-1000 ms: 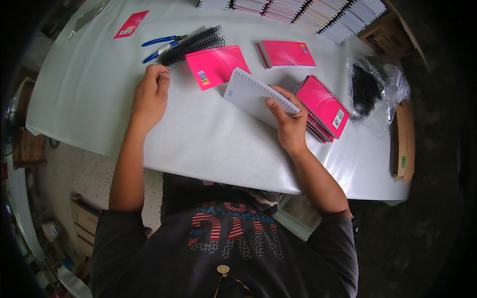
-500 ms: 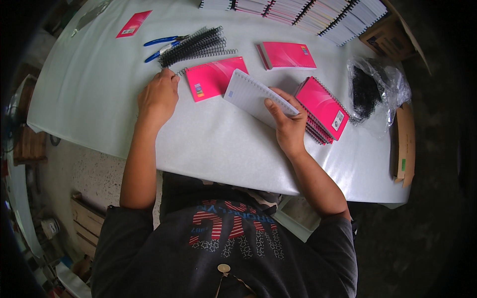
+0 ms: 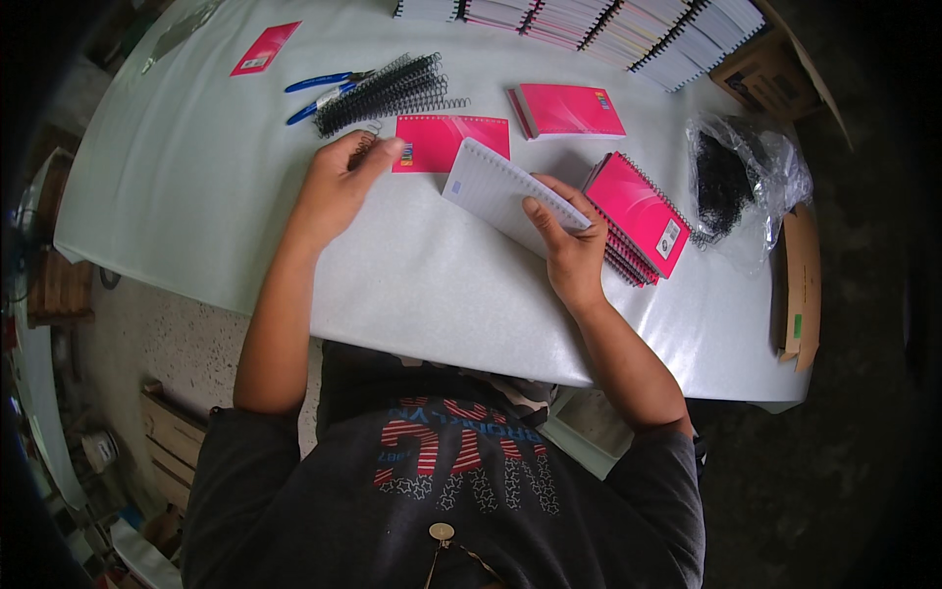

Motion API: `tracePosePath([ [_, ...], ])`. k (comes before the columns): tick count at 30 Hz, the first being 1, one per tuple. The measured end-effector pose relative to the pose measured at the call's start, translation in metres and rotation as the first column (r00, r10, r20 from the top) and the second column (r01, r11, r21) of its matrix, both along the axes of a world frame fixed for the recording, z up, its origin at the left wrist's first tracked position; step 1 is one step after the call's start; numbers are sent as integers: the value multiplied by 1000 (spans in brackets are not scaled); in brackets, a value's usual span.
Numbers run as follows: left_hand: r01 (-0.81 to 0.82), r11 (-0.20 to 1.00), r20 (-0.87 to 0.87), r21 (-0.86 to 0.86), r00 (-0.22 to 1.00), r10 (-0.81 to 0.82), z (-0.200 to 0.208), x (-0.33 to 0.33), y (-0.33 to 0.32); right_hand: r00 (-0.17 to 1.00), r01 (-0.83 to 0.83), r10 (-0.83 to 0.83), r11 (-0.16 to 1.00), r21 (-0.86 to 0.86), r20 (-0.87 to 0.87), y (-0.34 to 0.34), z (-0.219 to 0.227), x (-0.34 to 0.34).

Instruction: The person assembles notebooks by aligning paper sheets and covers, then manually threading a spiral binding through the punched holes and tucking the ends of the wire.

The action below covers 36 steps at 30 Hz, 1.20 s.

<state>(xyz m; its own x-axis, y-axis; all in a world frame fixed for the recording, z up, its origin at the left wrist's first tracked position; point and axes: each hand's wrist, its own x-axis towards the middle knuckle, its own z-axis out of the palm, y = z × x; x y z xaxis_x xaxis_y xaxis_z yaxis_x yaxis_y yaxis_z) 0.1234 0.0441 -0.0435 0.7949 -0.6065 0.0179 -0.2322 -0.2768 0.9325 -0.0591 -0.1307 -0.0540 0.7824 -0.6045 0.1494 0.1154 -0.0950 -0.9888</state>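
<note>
My left hand (image 3: 339, 187) is closed around a black spiral binding coil (image 3: 365, 145), whose loops show above the fingers. Its thumb tip meets the left edge of a pink notebook cover (image 3: 453, 133) with punched holes along the top; whether it grips the cover is hard to tell. In my right hand (image 3: 571, 231) is a pad of white ruled sheets (image 3: 500, 191), held tilted with the thumb on top and the fingers underneath. The pad partly overlaps the pink cover. Just right of that hand lies a stack of spiral-bound pink notebooks (image 3: 643, 211).
Beyond my left hand lie a heap of black coils (image 3: 388, 93) and blue-handled pliers (image 3: 319, 83). A pile of pink covers (image 3: 569, 108) sits farther back. Bound paper blocks (image 3: 589, 29) line the far edge, near a cardboard box (image 3: 770, 74) and a plastic bag of black coils (image 3: 726, 182).
My left hand has come right and turned, bringing the coil along. The pink cover has shifted right and rotated so its top edge lies nearly level. The right hand and pad stay put.
</note>
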Motion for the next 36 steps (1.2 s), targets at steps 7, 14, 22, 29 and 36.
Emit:
tracePosePath([
  [7, 48, 997, 178, -53, 983, -38, 2, -33, -25, 1000, 21, -22, 999, -25, -16, 2, 0, 0],
  [14, 71, 993, 350, -94, 936, -34, -1, -54, -28, 998, 54, -53, 999, 6, -18, 3, 0, 0],
  [22, -2, 998, 597, -66, 801, 41, -17, -58, -28, 997, 76, -77, 996, -36, -25, 4, -1, 0],
  [29, 3, 997, 740, -82, 670, 58, -18, -60, -31, 997, 72, -73, 997, -41, -39, 4, -2, 0],
  [36, -31, 970, 274, -242, 957, 98, -13, -68, -35, 998, 65, -65, 997, -29, -20, 5, -1, 0],
])
